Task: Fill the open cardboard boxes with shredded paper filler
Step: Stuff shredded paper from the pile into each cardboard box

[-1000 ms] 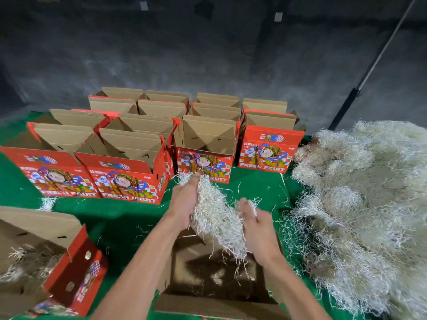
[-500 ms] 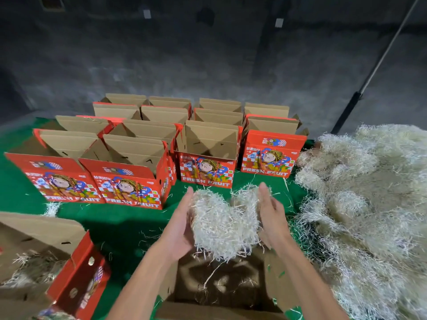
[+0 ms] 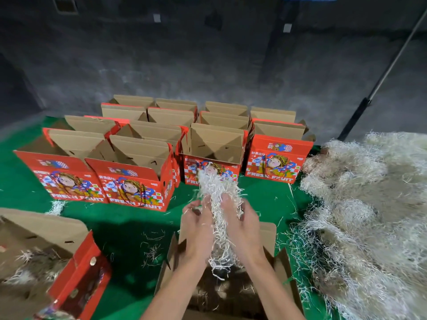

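Note:
A clump of white shredded paper is squeezed between my left hand and my right hand, palms facing each other, fingers curled into it. Both hands hover above an open brown cardboard box at the bottom centre; strands hang down into it. A big heap of shredded paper filler lies to the right on the green cloth. Several open red fruit boxes stand in rows behind.
Another open box with some filler inside lies at the bottom left, its red flap turned out. Loose strands dot the green cloth. A dark concrete wall and a slanted pole stand behind.
My hands have pressed closer together, squeezing the broad clump into a narrow tall bundle. The view has shifted slightly.

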Demonstrator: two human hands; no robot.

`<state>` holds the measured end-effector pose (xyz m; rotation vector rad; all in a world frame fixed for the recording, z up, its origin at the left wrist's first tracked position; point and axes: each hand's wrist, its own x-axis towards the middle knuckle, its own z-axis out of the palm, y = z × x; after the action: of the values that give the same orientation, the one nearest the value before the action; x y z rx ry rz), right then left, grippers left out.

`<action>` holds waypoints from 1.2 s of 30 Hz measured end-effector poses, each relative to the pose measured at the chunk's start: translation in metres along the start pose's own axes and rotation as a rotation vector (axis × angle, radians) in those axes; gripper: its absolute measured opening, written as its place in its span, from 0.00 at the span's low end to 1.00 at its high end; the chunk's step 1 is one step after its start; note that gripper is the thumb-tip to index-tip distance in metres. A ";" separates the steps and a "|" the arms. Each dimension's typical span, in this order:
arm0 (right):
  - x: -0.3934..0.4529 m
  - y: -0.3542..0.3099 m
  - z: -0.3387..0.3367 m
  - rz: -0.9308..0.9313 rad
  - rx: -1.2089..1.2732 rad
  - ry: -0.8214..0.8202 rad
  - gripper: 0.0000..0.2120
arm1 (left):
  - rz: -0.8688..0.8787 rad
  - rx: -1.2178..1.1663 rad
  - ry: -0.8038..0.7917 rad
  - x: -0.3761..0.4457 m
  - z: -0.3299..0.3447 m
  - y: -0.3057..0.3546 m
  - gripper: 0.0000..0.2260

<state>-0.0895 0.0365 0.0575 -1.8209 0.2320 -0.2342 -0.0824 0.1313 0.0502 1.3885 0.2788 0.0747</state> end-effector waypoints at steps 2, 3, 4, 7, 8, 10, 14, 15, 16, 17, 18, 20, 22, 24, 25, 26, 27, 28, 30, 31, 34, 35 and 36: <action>0.000 0.001 -0.001 -0.065 -0.135 0.010 0.42 | -0.058 0.055 -0.048 -0.004 0.003 -0.005 0.30; 0.000 0.003 -0.001 -0.102 -0.189 0.048 0.40 | -0.071 0.082 -0.039 -0.005 0.005 -0.007 0.32; 0.001 0.003 -0.001 -0.123 -0.215 0.071 0.38 | -0.066 0.112 -0.022 -0.006 0.007 -0.007 0.34; 0.002 0.005 -0.001 -0.084 -0.113 0.064 0.31 | -0.052 0.092 0.016 -0.005 0.011 -0.006 0.30; 0.003 0.007 0.000 -0.051 -0.088 0.067 0.29 | -0.067 0.052 0.006 -0.003 0.013 -0.004 0.25; 0.005 0.010 0.001 0.009 -0.049 0.086 0.39 | -0.092 -0.008 -0.030 0.000 0.017 -0.004 0.23; 0.006 0.011 0.003 0.090 0.100 0.098 0.45 | -0.171 -0.017 -0.017 0.005 0.021 -0.006 0.35; 0.006 0.012 0.002 0.141 0.155 0.095 0.43 | -0.169 0.014 -0.006 0.007 0.020 -0.004 0.33; 0.007 0.012 0.001 0.195 0.200 0.095 0.38 | -0.168 0.053 -0.010 0.008 0.019 -0.001 0.31; 0.007 0.013 0.000 0.228 0.227 0.101 0.32 | -0.168 0.076 -0.025 0.011 0.018 0.000 0.30; 0.009 0.012 -0.003 0.229 0.239 0.114 0.28 | -0.176 0.081 -0.041 0.013 0.017 0.002 0.30; 0.009 0.006 -0.008 0.167 0.220 0.137 0.27 | -0.198 0.069 -0.052 0.016 0.017 0.005 0.32; 0.007 -0.001 -0.012 0.102 0.150 0.177 0.28 | -0.214 0.125 -0.041 0.018 0.017 0.005 0.34; 0.007 -0.006 -0.016 0.046 0.084 0.209 0.26 | -0.233 0.205 -0.042 0.021 0.018 0.004 0.34; 0.007 -0.008 -0.018 0.035 0.079 0.209 0.26 | -0.238 0.220 -0.047 0.024 0.018 0.003 0.35; 0.008 -0.009 -0.019 0.030 0.087 0.202 0.27 | -0.236 0.223 -0.045 0.029 0.016 0.001 0.34; 0.008 -0.010 -0.019 0.024 0.099 0.199 0.27 | -0.229 0.226 -0.038 0.033 0.014 0.000 0.32; 0.006 -0.009 -0.019 0.021 0.108 0.202 0.26 | -0.218 0.242 -0.019 0.036 0.011 -0.002 0.31; 0.007 -0.008 -0.021 0.016 0.133 0.200 0.28 | -0.195 0.278 0.024 0.041 0.008 -0.006 0.32; 0.008 -0.008 -0.022 0.022 0.144 0.203 0.29 | -0.177 0.282 0.033 0.039 0.008 -0.009 0.33; 0.014 -0.015 -0.027 0.107 0.159 0.216 0.32 | -0.104 0.270 0.029 0.028 0.009 -0.015 0.39; 0.015 -0.015 -0.027 0.112 0.172 0.228 0.32 | -0.083 0.272 0.024 0.029 0.008 -0.016 0.43; 0.014 -0.014 -0.026 0.109 0.185 0.242 0.29 | -0.076 0.284 0.019 0.033 0.007 -0.017 0.44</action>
<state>-0.0831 0.0121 0.0777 -1.5902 0.4625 -0.3872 -0.0510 0.1290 0.0301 1.6576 0.3676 -0.0156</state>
